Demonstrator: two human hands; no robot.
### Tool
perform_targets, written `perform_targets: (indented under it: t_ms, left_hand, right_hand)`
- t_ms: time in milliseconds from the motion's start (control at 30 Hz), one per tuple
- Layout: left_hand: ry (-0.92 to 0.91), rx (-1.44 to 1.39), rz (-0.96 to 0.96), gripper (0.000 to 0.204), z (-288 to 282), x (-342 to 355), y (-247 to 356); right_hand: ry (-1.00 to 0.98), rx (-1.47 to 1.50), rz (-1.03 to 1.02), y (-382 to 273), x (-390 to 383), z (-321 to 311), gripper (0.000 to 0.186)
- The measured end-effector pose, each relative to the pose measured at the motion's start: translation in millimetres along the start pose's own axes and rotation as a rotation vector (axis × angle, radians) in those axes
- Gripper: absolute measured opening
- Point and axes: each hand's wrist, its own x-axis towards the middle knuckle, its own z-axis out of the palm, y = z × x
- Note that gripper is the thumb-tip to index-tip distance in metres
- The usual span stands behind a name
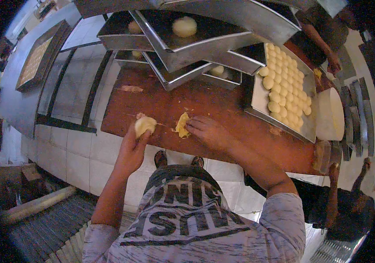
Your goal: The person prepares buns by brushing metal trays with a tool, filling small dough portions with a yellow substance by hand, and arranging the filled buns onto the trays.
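Observation:
My left hand (132, 149) is closed on a pale, soft piece of dough (145, 126) held over the brown work table (220, 103), near its front edge. My right hand (207, 133) reaches across from the right, its fingers pinched at a yellow, soft mass (181, 125) lying on the table just right of the dough. Behind my hands, a few small smears and scraps mark the tabletop. A large metal tray (261, 115) at the right holds rows of several round dough balls (286, 85).
Staggered metal trays (183, 61), some with dough balls, are stacked along the back. Another filled tray (25, 83) sits on a side table at left. A white tub (330, 114) stands at right. Co-workers appear at upper right (327, 39) and lower right (345, 210).

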Motion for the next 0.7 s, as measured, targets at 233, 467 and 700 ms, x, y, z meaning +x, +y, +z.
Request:
perform_targets:
  t_ms: [233, 467, 700]
  left_hand:
    - [0.023, -0.368, -0.159, 0.026, 40.0, 29.7, 20.9]
    - [-0.126, -0.542, -0.242, 0.038, 97.5, 28.6, 40.3]
    - [-0.364, -1.099, -0.106, 0.056, 72.0, 29.0, 44.6]
  right_hand:
    - [0.278, 0.872, 0.62, -21.8, -17.2, -53.2, 0.022]
    - [0.733, 0.813, 0.681, -46.8, -21.3, -62.3, 0.025]
    - [0.735, 0.248, 0.418, -51.9, -12.1, -76.3, 0.041]
